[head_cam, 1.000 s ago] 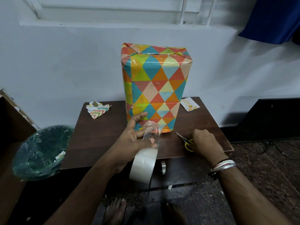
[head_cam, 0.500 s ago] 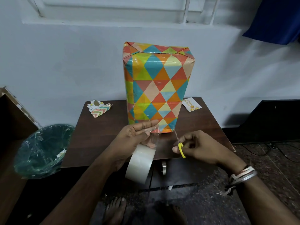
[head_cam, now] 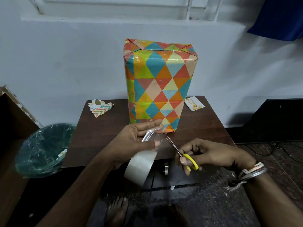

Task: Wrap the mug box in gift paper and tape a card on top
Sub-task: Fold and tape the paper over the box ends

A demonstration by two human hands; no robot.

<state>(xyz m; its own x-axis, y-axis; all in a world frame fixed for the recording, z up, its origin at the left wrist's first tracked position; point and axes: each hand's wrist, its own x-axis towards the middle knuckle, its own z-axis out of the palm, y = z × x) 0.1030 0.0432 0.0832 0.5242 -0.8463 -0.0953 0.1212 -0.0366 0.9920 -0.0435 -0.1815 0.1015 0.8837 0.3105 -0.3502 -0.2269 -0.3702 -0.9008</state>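
Triangle-patterned paper in orange, teal, yellow and red covers the box [head_cam: 157, 86], which stands upright at the back middle of the brown table [head_cam: 101, 138], close to the white wall. Glossy tape shows along its top folds and left edge. The card [head_cam: 194, 104] lies flat on the table just right of the box, apart from it. Paper scraps [head_cam: 99, 108] sit near the back left corner.

In front of the box, the left hand [head_cam: 139, 138] holds a clear strip [head_cam: 150, 135] pulled out between its nearly straight fingers above and the thumb below – the thumb pinches the lower end. The roll [head_cam: 139, 167] hangs under this hand, past the table's front edge.

The right hand [head_cam: 211, 154] has its fingers curled through the yellow handles of the scissors [head_cam: 183, 154]. The blades point up and left toward the strip, with the tips just beside it; whether they touch it cannot be told, and they look almost closed. Bangles [head_cam: 252, 171] and thread circle that wrist.

A green bin [head_cam: 44, 149] lined with plastic stands on the floor to the left of the table – bare feet [head_cam: 117, 210] show below.
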